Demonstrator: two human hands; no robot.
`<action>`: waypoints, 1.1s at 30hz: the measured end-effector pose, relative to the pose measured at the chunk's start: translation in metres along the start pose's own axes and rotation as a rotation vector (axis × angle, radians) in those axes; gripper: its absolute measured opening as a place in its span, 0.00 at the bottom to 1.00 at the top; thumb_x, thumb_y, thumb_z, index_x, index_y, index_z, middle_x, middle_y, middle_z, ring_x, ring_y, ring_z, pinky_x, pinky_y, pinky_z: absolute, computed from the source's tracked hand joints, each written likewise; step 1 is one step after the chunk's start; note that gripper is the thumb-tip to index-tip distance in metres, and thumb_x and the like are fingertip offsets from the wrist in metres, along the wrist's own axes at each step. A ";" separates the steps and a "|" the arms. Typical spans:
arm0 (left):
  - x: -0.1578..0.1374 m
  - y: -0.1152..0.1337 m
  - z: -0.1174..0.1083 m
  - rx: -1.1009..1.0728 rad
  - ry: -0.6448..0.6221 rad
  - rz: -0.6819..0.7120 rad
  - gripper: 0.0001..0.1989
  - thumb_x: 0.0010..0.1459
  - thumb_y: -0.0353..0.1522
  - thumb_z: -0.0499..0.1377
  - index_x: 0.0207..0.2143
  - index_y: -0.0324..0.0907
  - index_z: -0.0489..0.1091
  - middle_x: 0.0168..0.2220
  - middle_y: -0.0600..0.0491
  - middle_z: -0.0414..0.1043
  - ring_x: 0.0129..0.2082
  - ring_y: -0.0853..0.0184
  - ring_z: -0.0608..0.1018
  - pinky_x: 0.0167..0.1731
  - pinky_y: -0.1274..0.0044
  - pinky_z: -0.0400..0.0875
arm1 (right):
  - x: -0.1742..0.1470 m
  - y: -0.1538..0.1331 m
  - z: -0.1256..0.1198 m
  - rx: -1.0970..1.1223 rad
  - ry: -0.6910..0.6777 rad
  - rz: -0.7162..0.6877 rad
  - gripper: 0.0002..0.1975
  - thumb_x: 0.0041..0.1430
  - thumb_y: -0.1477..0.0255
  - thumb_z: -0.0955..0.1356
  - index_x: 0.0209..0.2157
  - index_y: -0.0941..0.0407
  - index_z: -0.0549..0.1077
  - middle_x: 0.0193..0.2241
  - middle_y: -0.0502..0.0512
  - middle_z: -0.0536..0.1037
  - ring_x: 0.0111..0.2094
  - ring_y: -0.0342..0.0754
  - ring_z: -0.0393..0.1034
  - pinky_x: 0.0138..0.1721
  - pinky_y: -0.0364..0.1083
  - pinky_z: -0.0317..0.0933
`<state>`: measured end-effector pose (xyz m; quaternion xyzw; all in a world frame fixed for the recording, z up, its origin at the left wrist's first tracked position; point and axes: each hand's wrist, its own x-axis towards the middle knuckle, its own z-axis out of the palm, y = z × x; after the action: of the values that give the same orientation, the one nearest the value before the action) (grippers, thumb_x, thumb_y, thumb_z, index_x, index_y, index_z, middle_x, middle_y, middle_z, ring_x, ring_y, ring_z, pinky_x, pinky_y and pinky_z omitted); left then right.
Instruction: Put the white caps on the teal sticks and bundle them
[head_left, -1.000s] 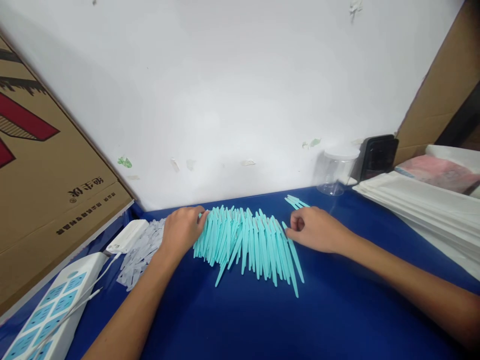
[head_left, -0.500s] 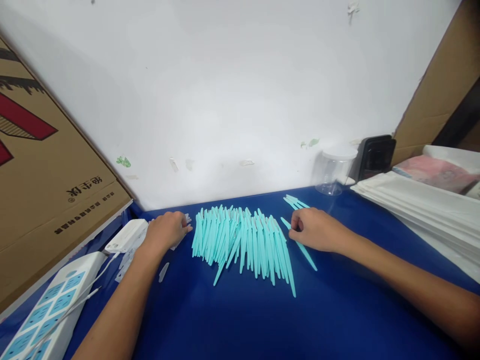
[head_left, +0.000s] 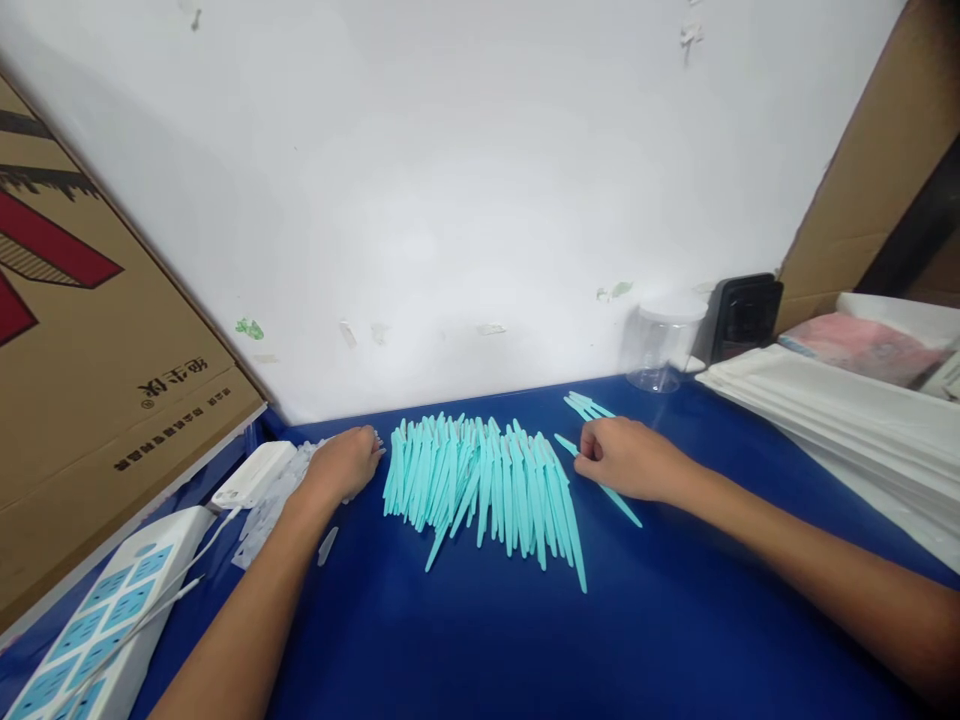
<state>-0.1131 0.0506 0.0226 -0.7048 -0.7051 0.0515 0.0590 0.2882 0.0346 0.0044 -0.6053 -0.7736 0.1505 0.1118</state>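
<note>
A row of teal eyebrow razors (head_left: 480, 490) lies heaped side by side on the blue table. Right of the row, my right hand (head_left: 626, 458) is closed on a single teal eyebrow razor (head_left: 621, 505), which slants with one end out past the fingertips. Several more razors (head_left: 585, 405) rest just behind that hand. At the other side, my left hand (head_left: 346, 465) is closed over a scatter of small clear plastic caps (head_left: 274, 510). Clear bits show at its fingertips; what it pinches is hidden. One loose cap (head_left: 327, 546) lies by the left wrist.
A white power strip (head_left: 112, 620) with cables and a white box-shaped device (head_left: 255, 475) stand at the left, beside a large carton (head_left: 97, 350). Along the back right are a clear jar (head_left: 664, 345), a black object (head_left: 746, 315) and stacked white packaging (head_left: 832, 420).
The razor in my right hand has turned slightly, its near end swinging outward to the right. My left hand has shifted slightly right over the clear caps. The view has moved a little.
</note>
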 end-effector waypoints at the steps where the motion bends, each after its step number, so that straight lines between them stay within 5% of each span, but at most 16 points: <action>1: 0.000 0.000 0.000 -0.001 0.003 0.004 0.10 0.63 0.36 0.54 0.39 0.42 0.73 0.41 0.42 0.80 0.39 0.54 0.81 0.33 0.72 0.68 | 0.000 0.000 0.000 -0.002 0.002 0.000 0.06 0.54 0.67 0.67 0.26 0.53 0.74 0.27 0.53 0.78 0.28 0.50 0.71 0.25 0.46 0.52; 5: -0.002 0.001 -0.002 -0.005 0.038 0.016 0.15 0.65 0.33 0.50 0.48 0.41 0.72 0.46 0.41 0.79 0.44 0.50 0.80 0.36 0.69 0.69 | 0.000 0.000 0.001 -0.021 0.030 -0.009 0.06 0.55 0.68 0.67 0.28 0.54 0.73 0.30 0.54 0.79 0.30 0.51 0.72 0.26 0.46 0.52; 9: -0.006 0.008 -0.011 -0.064 0.254 0.039 0.20 0.67 0.33 0.48 0.56 0.41 0.69 0.49 0.42 0.78 0.50 0.51 0.77 0.42 0.68 0.69 | 0.001 0.000 -0.001 -0.038 0.076 0.008 0.07 0.62 0.67 0.65 0.33 0.54 0.71 0.30 0.55 0.80 0.29 0.50 0.73 0.27 0.46 0.51; 14: -0.008 0.026 -0.022 -0.558 0.474 0.118 0.17 0.66 0.41 0.54 0.50 0.44 0.75 0.37 0.50 0.80 0.36 0.61 0.79 0.39 0.72 0.71 | 0.001 -0.002 -0.005 0.088 0.141 -0.004 0.10 0.71 0.66 0.58 0.42 0.54 0.66 0.22 0.51 0.76 0.23 0.48 0.70 0.26 0.45 0.50; 21: -0.011 0.054 -0.018 -1.277 0.277 0.148 0.20 0.56 0.45 0.67 0.43 0.40 0.75 0.36 0.46 0.82 0.36 0.59 0.82 0.35 0.73 0.74 | -0.001 -0.005 -0.003 0.221 0.303 -0.182 0.10 0.71 0.67 0.58 0.46 0.54 0.67 0.22 0.48 0.71 0.22 0.47 0.65 0.25 0.45 0.50; 28: -0.015 0.069 -0.010 -1.381 0.182 0.206 0.18 0.54 0.43 0.69 0.41 0.39 0.78 0.33 0.46 0.82 0.34 0.61 0.81 0.32 0.75 0.73 | -0.006 -0.017 -0.005 0.672 0.157 -0.277 0.12 0.69 0.62 0.63 0.48 0.54 0.69 0.38 0.54 0.81 0.22 0.43 0.70 0.28 0.46 0.64; 33: -0.019 0.075 -0.009 -1.412 0.179 0.202 0.16 0.53 0.41 0.71 0.39 0.40 0.79 0.31 0.48 0.82 0.31 0.65 0.80 0.31 0.77 0.72 | -0.008 -0.024 -0.010 0.854 0.062 -0.259 0.16 0.65 0.57 0.68 0.39 0.57 0.72 0.33 0.56 0.82 0.19 0.42 0.70 0.23 0.44 0.63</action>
<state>-0.0378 0.0319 0.0195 -0.6380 -0.4938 -0.4698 -0.3583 0.2719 0.0221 0.0231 -0.4070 -0.7078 0.4229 0.3931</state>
